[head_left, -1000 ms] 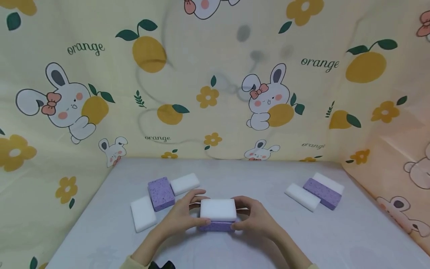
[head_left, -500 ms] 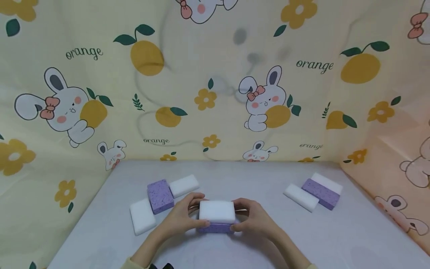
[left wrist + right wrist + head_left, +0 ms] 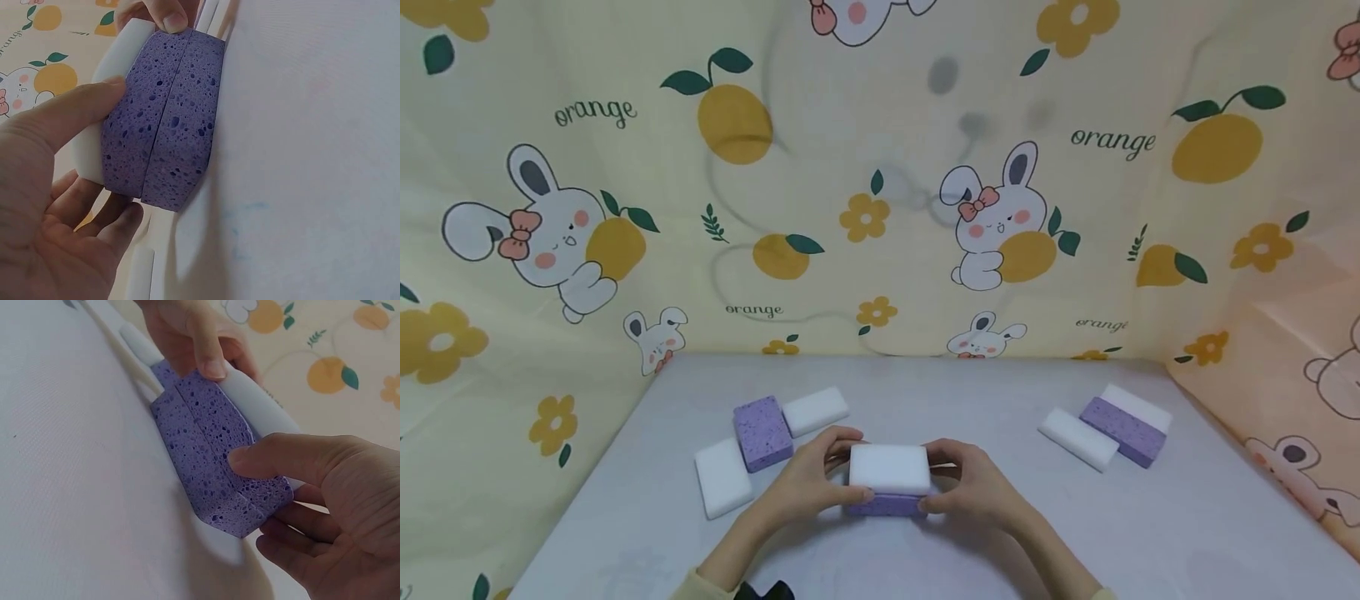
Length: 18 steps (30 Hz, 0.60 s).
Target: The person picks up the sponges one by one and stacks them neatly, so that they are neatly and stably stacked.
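A stack of sponges stands in the middle of the table: a white sponge [image 3: 889, 468] on top and two purple sponges [image 3: 169, 119] below, a thin seam between the purple ones. My left hand [image 3: 812, 475] grips the stack's left end, thumb on the purple front face and fingers behind. At the right end my right hand [image 3: 973, 483] holds it the same way; its thumb presses the upper purple layer in the right wrist view. The lowest sponge is close against the tabletop, with a shadow along its edge.
At the left lie a purple sponge [image 3: 763, 433] and two white ones, one nearer [image 3: 723, 478], one farther [image 3: 816, 411]. To the right, another purple sponge [image 3: 1123, 431] sits between two white sponges. A patterned cloth [image 3: 820, 167] rises behind the white table [image 3: 1150, 533].
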Tool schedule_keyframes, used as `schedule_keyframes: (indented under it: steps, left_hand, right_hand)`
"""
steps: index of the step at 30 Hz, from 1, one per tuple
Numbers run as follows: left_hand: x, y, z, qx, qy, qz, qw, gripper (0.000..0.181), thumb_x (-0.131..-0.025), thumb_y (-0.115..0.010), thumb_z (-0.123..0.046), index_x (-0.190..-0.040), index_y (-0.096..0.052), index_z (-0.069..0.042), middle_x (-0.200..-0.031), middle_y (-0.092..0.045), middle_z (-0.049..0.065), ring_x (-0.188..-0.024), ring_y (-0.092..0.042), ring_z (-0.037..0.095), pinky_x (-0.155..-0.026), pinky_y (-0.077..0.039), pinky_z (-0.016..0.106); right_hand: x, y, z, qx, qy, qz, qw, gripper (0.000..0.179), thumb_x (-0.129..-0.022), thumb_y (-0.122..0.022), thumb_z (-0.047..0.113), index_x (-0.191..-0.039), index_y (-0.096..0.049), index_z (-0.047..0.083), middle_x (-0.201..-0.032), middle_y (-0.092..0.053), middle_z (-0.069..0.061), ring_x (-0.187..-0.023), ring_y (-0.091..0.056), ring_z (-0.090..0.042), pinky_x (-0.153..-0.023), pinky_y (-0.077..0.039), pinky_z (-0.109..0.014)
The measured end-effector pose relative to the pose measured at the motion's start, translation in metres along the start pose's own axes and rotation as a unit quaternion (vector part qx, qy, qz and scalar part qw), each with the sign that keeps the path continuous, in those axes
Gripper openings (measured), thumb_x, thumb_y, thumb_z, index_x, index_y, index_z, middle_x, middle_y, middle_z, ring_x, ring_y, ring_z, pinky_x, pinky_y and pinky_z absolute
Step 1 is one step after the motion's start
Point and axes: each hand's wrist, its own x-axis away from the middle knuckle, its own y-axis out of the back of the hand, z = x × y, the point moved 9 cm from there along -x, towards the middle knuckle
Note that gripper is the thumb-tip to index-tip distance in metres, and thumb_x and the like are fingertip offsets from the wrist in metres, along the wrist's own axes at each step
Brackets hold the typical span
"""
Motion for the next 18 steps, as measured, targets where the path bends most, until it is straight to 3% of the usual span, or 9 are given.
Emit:
schedule_keyframes:
  steps: [10,13,18]
  left_hand:
    - [0.001,0.0,0.002,-0.009,-0.001,0.0,1.0,0.076,-0.072,-0.089,-0.035,-0.135,-0.052,-0.012,-0.129,-0.061,0.001,-0.126,-0.051,0.026,-0.109,-0.038,0.044]
    - [0.001,0.002,0.001,-0.012,0.001,-0.002,0.9999,0.078,-0.072,-0.089,-0.036,-0.135,-0.051,-0.012,-0.129,-0.061,0.0,-0.126,-0.051,0.025,-0.109,-0.038,0.043]
    - [-0.001,-0.001,0.001,-0.001,0.002,0.004,1.0,0.077,-0.073,-0.089,-0.034,-0.136,-0.051,-0.012,-0.131,-0.059,0.0,-0.127,-0.05,0.023,-0.11,-0.037,0.041]
  right_hand:
    - [0.002,-0.002,0.0,-0.016,-0.005,0.01,0.9998,0.065,-0.066,-0.09,0.008,-0.124,-0.06,0.001,-0.121,-0.063,-0.01,-0.113,-0.059,-0.031,-0.104,-0.043,-0.051]
    - [0.002,-0.001,0.001,-0.004,0.001,0.03,0.9995,0.067,-0.069,-0.09,0.016,-0.128,-0.06,0.006,-0.123,-0.063,-0.006,-0.115,-0.058,-0.028,-0.103,-0.044,-0.049]
    - [0.012,0.025,0.004,-0.001,0.013,0.03,0.9994,0.066,-0.079,-0.084,0.025,-0.136,-0.054,0.007,-0.132,-0.058,-0.011,-0.119,-0.054,-0.034,-0.098,-0.049,-0.046]
